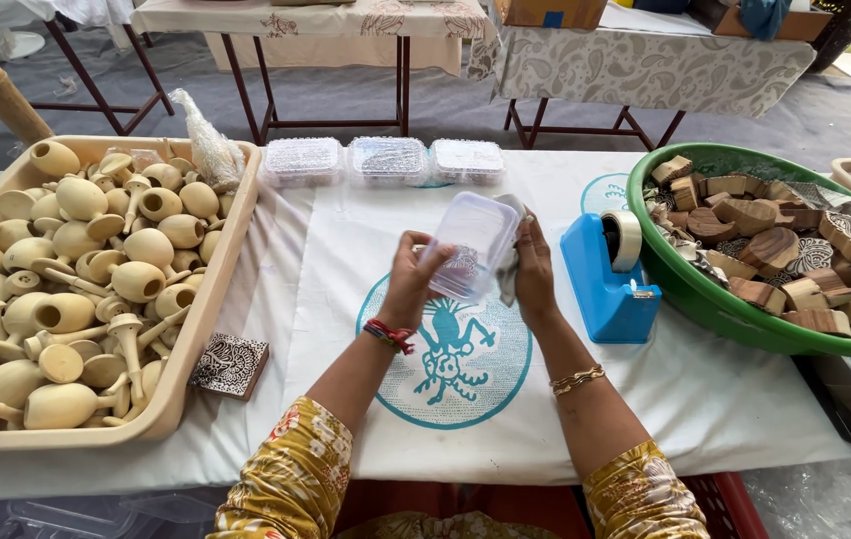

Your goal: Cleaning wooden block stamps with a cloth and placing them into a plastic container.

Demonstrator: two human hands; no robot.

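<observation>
A blue tape dispenser (pixel 610 274) stands just right of the hands, before a green basin (pixel 705 299) of carved wooden blocks (pixel 775 250). A beige tray (pixel 201 329) at left holds clay pieces (pixel 76 289). Both the left hand (pixel 411 279) and the right hand (pixel 533 271) grip a clear plastic box (pixel 473 245) above the white cloth (pixel 326 260); the right hand also holds a rag (pixel 507 279). Three filled clear boxes (pixel 386 160) line the far edge.

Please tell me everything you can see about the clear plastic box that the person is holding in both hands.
The clear plastic box is a small rectangular container with rounded corners, of thin see-through plastic, slightly cloudy. It is lifted off the table and tilted, with one broad face toward the camera. The left hand grips its left edge; the right hand holds its right side together with a pale cloth. A dark patterned shape shows through its lower part. It hangs above the white printed tablecloth.
</observation>
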